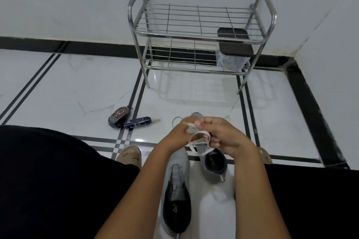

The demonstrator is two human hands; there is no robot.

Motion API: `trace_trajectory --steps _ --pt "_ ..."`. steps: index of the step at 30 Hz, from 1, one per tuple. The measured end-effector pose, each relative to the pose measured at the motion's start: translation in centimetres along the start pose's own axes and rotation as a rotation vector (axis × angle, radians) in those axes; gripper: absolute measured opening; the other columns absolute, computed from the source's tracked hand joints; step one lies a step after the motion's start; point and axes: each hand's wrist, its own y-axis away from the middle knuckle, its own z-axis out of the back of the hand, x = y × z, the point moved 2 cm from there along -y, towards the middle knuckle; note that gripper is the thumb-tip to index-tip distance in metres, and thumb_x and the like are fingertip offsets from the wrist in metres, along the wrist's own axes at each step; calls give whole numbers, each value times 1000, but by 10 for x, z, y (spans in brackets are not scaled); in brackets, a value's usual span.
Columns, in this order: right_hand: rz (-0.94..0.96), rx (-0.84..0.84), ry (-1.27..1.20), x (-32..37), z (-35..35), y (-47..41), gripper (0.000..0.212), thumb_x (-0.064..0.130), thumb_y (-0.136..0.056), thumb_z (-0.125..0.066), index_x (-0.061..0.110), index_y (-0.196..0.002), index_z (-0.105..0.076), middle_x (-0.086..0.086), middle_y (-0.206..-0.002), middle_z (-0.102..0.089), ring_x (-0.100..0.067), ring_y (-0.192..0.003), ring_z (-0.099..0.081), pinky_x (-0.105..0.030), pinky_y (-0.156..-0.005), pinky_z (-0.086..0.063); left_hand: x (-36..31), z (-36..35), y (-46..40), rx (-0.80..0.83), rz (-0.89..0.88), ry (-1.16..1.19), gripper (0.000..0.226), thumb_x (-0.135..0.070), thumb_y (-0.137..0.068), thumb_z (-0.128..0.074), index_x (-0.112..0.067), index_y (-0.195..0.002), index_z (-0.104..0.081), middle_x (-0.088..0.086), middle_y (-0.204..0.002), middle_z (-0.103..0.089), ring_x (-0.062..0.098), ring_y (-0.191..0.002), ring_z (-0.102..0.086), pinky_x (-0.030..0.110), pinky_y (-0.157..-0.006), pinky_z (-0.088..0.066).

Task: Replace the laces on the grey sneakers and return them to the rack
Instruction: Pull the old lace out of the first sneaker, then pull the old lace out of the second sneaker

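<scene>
- Both hands, our left hand (175,136) and right hand (223,137), pinch the white lace (198,137), hiding the far sneaker's (213,163) front.
- Near sneaker (177,196) lies unlaced on the tiled floor (77,87); the steel rack (200,31) stands by the wall.

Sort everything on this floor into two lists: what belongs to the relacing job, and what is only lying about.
Belongs to the job:
- grey sneaker with no lace
- grey sneaker being laced
- white flat shoelace, held by left hand and right hand
- chrome wire shoe rack

Lying about:
- black oval pouch with red print
- dark blue tube
- clear tub with brown lid on the rack's lower shelf
</scene>
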Motion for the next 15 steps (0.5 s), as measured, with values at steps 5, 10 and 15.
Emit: trace_trajectory --steps 5,10,15 --pt "154 -428 -338 7 45 10 6 8 -94 -55 11 -92 -60 1 -54 -50 -4 -33 -28 -16 -32 -24 -1 0 11 117 159 142 30 -32 -98 -45 -7 -90 -59 5 -80 -68 20 -84 -64 35 -94 -43" --pt "191 -854 -435 -22 71 10 22 1 -93 -42 16 -104 -54 -6 -69 -54 -8 -38 -33 -19 -38 -27 -34 2 11 38 123 840 19 -18 -101 -34 -8 -102 -51 4 -62 -50 15 -51 -47 41 -89 -49" --pt "162 -441 -299 -35 7 -13 22 16 -97 -48 9 -114 -62 -7 -103 -63 -13 -61 -50 -25 -55 -39 -71 16 6 -69 -118 1038 36 -18 -98 -41 -11 -132 -51 4 -132 -56 23 -123 -54 42 -111 -35"
